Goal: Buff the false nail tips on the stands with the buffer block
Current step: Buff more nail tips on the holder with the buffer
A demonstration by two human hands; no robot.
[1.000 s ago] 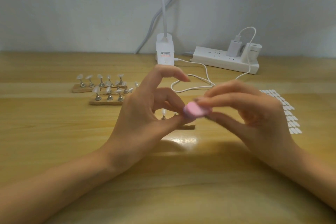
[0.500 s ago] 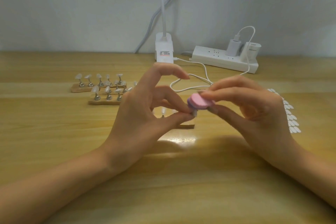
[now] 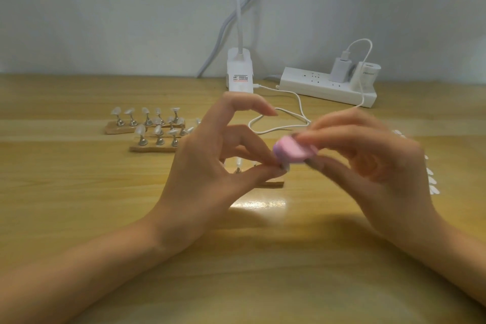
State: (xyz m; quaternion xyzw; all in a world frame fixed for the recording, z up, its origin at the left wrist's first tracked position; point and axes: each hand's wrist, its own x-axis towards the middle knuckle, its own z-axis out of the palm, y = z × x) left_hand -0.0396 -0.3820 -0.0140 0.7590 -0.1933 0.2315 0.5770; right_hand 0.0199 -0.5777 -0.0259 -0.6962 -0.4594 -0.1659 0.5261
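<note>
My right hand [image 3: 373, 163] pinches a small pink buffer block [image 3: 292, 151] between fingers and thumb; hand and block are blurred. My left hand [image 3: 210, 173] pinches a small false nail tip [image 3: 285, 166] on its stand just under the block, thumb and middle finger closed on it, index finger raised. The block touches the tip's top. Behind my left hand a wooden strip [image 3: 271, 184] bearing nail stands is mostly hidden. Two more wooden strips with clear nail tips on metal stands [image 3: 147, 123] lie at the back left.
A white lamp base [image 3: 239, 73] stands at the back centre beside a white power strip [image 3: 328, 87] with chargers. A white cable [image 3: 289, 113] loops across the wooden table [image 3: 79, 205]. A sheet of white adhesive tabs [image 3: 431, 181] lies at the right, partly behind my right hand.
The buffer block in my right hand has slid back and forth over the tip and now sits slightly higher and to the right, tilted. My left hand has held nearly still.
</note>
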